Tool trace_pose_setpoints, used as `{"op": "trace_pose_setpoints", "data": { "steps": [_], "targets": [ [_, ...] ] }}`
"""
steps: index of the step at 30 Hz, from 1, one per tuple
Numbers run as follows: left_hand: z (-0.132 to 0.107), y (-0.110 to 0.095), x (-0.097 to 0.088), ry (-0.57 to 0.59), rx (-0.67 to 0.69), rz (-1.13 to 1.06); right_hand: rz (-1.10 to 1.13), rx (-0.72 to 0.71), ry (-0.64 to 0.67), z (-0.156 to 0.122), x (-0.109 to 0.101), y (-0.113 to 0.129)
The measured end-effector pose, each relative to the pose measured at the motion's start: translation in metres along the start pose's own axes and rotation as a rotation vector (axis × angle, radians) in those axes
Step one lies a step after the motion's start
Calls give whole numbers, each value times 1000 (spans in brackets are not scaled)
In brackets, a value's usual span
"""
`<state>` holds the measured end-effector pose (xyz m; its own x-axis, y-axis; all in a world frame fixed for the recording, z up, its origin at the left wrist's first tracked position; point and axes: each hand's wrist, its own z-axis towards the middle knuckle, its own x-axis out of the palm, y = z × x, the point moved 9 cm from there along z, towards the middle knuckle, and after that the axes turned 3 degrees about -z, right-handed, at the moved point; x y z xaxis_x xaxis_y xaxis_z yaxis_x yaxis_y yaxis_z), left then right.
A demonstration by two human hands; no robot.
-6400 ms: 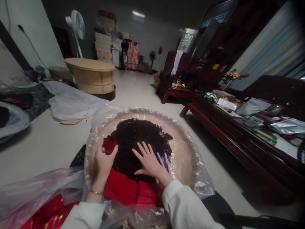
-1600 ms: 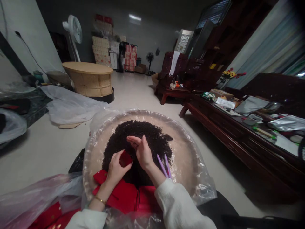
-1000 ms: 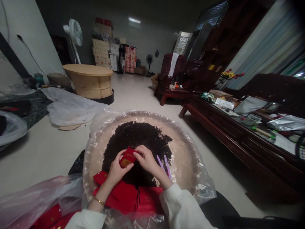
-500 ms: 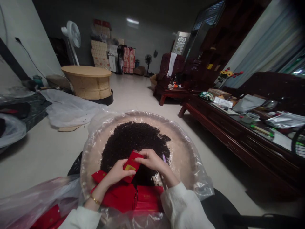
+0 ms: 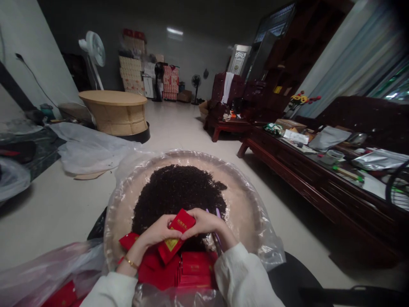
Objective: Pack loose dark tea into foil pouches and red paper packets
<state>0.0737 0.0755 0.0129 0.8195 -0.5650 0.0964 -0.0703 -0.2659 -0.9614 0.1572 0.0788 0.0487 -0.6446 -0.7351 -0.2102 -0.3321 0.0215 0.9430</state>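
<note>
Both of my hands grip one small red packet with gold print, tilted above the near side of a dark heap of what looks like loose tea leaves. My left hand has it by the left edge, thumb across the front. On the right edge, my right hand pinches it with the thumb in front. Below my hands lie stacked red packets at the near rim. A purple-handled tool, perhaps tongs or scissors, is partly hidden behind my right wrist.
The heap lies in a wide round tray lined with clear plastic. More plastic sheeting is on the floor at left, near a round wooden drum-like table. A dark wooden table strewn with bags stands at right.
The packet has turned to show its printed front more fully. My right hand has shifted from its top edge to its right side, with the thumb in front.
</note>
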Motion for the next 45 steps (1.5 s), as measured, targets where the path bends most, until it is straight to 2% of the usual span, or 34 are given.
{"op": "trace_pose_setpoints", "data": {
  "steps": [6, 8, 16, 19, 22, 25, 28, 32, 35, 38, 42, 45],
  "targets": [
    [0, 2, -10, -47, 27, -14, 28, 70, 8, 1, -1, -4],
    [0, 1, -13, -70, 39, -8, 38, 81, -35, 1, -8, -4],
    [2, 4, -35, -251, 123, 31, 180, 14, -476, -2, -61, -10],
    [0, 0, -44, -350, 181, 56, 14, -103, -656, -12, -72, 6],
    [-5, -8, -52, -464, 252, 140, -212, -294, -776, -27, -64, 37],
    [-10, -16, -54, -538, 322, 206, -349, -382, -742, -30, -43, 56],
    [-10, -16, -53, -544, 332, 206, -364, -352, -689, -22, -31, 55],
    [-6, -9, -45, -446, 261, 37, -225, -304, -706, -14, -31, 43],
    [-4, -2, -39, -361, 177, -134, -123, -261, -666, -6, -31, 32],
    [-6, -1, -41, -401, 166, -202, -45, -218, -660, -3, -32, 23],
    [-9, -4, -47, -483, 197, -185, -73, -105, -664, 1, -30, 11],
    [-10, -5, -46, -496, 204, -201, -73, -47, -630, 6, -26, 3]
  ]
}}
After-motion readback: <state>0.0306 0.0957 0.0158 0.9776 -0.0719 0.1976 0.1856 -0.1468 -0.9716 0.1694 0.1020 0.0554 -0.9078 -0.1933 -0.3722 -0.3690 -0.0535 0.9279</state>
